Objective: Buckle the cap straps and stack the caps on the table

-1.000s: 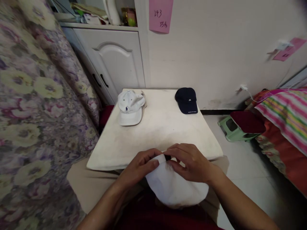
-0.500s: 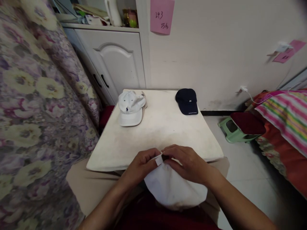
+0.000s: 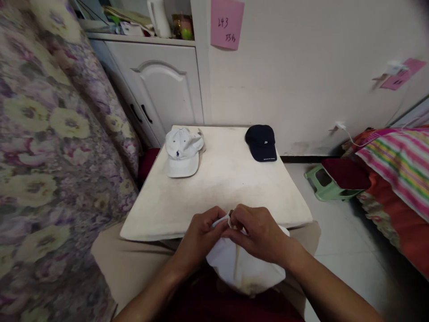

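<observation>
Over my lap, at the table's near edge, I hold a white cap (image 3: 246,268), its crown hanging down toward me. My left hand (image 3: 204,230) pinches the end of the cap's narrow strap between thumb and fingers. Close against it, my right hand (image 3: 253,228) is closed on the strap where a small dark, metal-looking piece shows at the fingertips. My fingers partly hide the strap. On the table's far left sits a second white cap (image 3: 182,152) with a small dark emblem, brim toward me. A navy cap (image 3: 261,143) lies at the far right, also brim toward me.
The small cream-topped table (image 3: 221,179) stands against the wall and a white cabinet (image 3: 164,80). A floral curtain (image 3: 67,156) hangs at left. On the right are a green stool (image 3: 325,183) with a dark red top and a bed (image 3: 402,179).
My right hand has turned and its fingers have curled in tighter at the strap. The white tag seen earlier by my left thumb is now out of sight. The caps on the table stay put.
</observation>
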`<state>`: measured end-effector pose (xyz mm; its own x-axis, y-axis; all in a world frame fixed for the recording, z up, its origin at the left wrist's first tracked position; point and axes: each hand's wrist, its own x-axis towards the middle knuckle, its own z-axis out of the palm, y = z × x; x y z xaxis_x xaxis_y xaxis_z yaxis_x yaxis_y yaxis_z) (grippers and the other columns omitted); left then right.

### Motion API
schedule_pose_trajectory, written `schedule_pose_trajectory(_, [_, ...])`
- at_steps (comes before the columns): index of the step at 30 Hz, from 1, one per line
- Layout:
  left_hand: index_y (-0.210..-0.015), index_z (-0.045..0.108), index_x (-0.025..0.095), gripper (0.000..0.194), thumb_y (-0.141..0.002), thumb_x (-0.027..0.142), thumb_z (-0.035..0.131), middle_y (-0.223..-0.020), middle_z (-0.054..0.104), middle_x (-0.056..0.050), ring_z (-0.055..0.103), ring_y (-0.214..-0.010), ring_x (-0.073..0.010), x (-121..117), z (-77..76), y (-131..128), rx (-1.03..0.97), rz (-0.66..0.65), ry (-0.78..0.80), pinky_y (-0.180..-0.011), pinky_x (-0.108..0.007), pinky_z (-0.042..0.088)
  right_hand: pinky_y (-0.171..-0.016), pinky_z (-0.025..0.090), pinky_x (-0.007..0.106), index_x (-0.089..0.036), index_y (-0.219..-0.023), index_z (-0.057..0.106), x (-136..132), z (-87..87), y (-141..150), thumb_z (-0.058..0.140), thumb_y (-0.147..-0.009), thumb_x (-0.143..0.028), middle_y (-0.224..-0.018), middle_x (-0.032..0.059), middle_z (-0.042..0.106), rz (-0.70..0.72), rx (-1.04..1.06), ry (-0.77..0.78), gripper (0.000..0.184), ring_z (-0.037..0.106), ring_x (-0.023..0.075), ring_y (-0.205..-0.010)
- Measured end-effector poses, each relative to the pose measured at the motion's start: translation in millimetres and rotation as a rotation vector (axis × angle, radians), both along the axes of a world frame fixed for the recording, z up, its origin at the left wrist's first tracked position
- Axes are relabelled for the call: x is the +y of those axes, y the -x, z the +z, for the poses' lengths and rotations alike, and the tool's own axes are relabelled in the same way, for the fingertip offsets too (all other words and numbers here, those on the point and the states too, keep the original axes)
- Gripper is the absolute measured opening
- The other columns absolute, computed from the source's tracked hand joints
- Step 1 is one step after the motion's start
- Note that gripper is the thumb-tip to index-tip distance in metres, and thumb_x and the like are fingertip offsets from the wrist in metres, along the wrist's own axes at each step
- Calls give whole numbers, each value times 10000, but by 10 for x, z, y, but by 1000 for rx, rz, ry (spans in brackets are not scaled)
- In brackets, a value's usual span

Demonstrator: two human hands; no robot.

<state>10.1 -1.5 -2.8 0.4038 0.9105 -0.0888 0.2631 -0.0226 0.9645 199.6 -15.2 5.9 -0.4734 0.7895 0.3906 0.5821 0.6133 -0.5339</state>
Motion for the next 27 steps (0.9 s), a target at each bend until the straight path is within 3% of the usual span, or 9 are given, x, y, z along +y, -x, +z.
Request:
schedule_pose_trajectory(6, [-802, 616, 165, 265, -892, 414, 609, -652, 540, 36, 425, -587, -109, -30, -22, -15, -41, 13, 41, -509, -204, 318, -565, 317, 283, -199, -827, 471, -2, 18, -28, 445, -966, -202, -735, 3, 549, 11, -24, 9, 142, 486, 142, -613])
schedule_pose_trajectory(18, [-901, 669, 163, 314, -863, 474, 650, -711, 585, 8, 483, -606, -117, 23, -8, 31, -145, 9, 217, -515, -200, 354, -521, 351, 246, -185, -774, 570, 18, 109, -151, 492, -980, -283, -603, -30, 543, -79, 385, 364, 242, 466, 109, -525])
schedule_pose_trajectory(22, [-882, 637, 155, 324, -846, 475, 672, -686, 565, 17, 470, -564, -102, 40, -12, 55, -245, -48, 317, -511, -200, 341, -541, 362, 257, -189, -767, 563, 34, 125, -165, 526, -971, -292, -644, -23, 532, -105, 415, 321, 232, 469, 118, -572])
schedule_pose_trajectory(27, [-917, 633, 159, 278, -864, 430, 667, -773, 592, 1, 505, -653, -120, 54, 111, 81, -217, -165, 269, -557, -208, 360, -571, 374, 276, -191, -740, 546, 32, 132, -97, 585, -925, -224, -703, -15, 520, -66, 392, 188, 192, 462, 120, -614])
